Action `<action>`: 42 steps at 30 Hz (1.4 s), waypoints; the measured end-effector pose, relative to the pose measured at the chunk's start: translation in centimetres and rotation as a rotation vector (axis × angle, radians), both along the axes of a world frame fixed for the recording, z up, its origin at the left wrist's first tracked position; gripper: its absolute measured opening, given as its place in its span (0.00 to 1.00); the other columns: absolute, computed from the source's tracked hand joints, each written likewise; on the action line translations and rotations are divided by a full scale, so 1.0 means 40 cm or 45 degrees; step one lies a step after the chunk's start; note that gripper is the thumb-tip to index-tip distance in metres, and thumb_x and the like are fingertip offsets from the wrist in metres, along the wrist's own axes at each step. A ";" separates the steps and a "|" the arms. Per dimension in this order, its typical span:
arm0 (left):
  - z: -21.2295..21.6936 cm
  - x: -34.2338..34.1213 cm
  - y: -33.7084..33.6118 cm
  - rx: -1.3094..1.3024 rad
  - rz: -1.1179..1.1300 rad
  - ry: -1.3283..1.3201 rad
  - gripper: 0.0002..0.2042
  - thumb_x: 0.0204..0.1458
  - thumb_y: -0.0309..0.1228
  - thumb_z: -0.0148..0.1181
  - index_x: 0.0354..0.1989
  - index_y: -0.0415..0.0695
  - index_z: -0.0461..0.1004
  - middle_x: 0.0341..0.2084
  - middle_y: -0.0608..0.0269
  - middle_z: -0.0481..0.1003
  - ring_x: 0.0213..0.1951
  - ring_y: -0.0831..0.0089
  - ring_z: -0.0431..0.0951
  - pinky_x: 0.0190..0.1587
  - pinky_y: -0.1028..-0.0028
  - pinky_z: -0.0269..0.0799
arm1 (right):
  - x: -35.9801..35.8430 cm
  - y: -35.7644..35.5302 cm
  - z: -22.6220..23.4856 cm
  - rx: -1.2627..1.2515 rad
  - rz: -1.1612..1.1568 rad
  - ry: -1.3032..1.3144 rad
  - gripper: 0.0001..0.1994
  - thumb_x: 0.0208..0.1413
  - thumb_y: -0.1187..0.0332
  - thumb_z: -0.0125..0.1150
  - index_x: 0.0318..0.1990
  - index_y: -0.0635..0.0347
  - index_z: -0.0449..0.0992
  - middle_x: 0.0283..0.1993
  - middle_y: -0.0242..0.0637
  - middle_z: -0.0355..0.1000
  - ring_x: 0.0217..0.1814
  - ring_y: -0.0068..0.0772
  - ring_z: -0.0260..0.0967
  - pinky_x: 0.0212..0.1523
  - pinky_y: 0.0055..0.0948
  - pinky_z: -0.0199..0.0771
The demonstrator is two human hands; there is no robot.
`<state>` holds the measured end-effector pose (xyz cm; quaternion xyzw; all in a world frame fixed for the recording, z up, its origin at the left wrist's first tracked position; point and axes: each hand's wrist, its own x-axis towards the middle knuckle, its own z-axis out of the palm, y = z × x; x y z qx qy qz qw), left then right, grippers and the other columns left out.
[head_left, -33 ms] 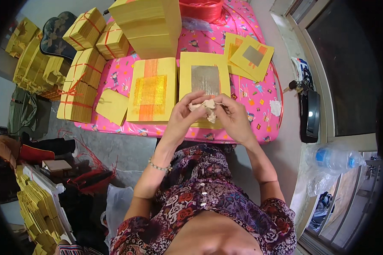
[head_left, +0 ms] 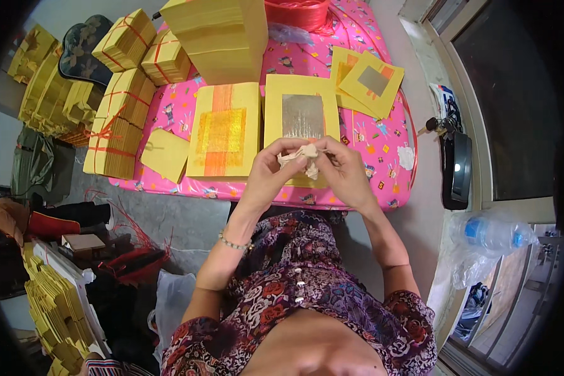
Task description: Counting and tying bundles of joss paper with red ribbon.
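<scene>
Both of my hands meet over the near edge of a yellow paper stack with a silver square [head_left: 302,115]. Between them is a small crumpled cream-white piece [head_left: 308,152]; whether it is cloth, paper or thin rubber I cannot make out. My left hand [head_left: 274,164] pinches its left side with bent fingers. On the other side, my right hand [head_left: 343,168] grips it between thumb and fingertips. Just left of that stack lies another yellow paper stack, with a gold square [head_left: 222,139] over an orange band.
A pink patterned table cover [head_left: 175,116] lies beneath everything. Red-tied yellow bundles [head_left: 113,122] line the left edge, beside a tall yellow stack [head_left: 216,41]. Loose sheets [head_left: 371,84] lie at the right. A red basin [head_left: 297,15] stands at the back. Plastic bottles [head_left: 492,233] hang at the right.
The crumpled piece has shifted slightly between my fingertips. Both hands stay in almost the same place.
</scene>
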<state>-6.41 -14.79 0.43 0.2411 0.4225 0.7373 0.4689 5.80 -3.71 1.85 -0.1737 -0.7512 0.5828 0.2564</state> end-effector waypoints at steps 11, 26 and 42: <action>-0.031 0.000 -0.019 -0.087 0.356 0.145 0.05 0.56 0.29 0.57 0.37 0.40 0.72 0.26 0.73 0.73 0.26 0.89 0.68 0.29 0.85 0.64 | -0.031 -0.057 0.011 -0.540 0.007 0.188 0.10 0.60 0.73 0.53 0.46 0.64 0.65 0.42 0.32 0.70 0.42 0.17 0.68 0.43 0.19 0.71; -0.002 -0.006 -0.023 -0.024 0.478 0.454 0.08 0.56 0.26 0.57 0.42 0.39 0.70 0.29 0.71 0.73 0.30 0.87 0.70 0.28 0.84 0.65 | 0.010 -0.034 -0.063 -0.718 0.069 0.077 0.09 0.59 0.73 0.52 0.47 0.62 0.66 0.42 0.34 0.71 0.42 0.20 0.70 0.38 0.22 0.77; 0.074 -0.029 -0.037 0.159 0.371 1.828 0.16 0.35 0.17 0.63 0.36 0.44 0.78 0.32 0.62 0.74 0.32 0.69 0.75 0.32 0.74 0.72 | 0.023 -0.060 0.008 -1.004 0.099 0.180 0.12 0.59 0.73 0.52 0.49 0.63 0.65 0.45 0.36 0.69 0.47 0.24 0.69 0.47 0.28 0.75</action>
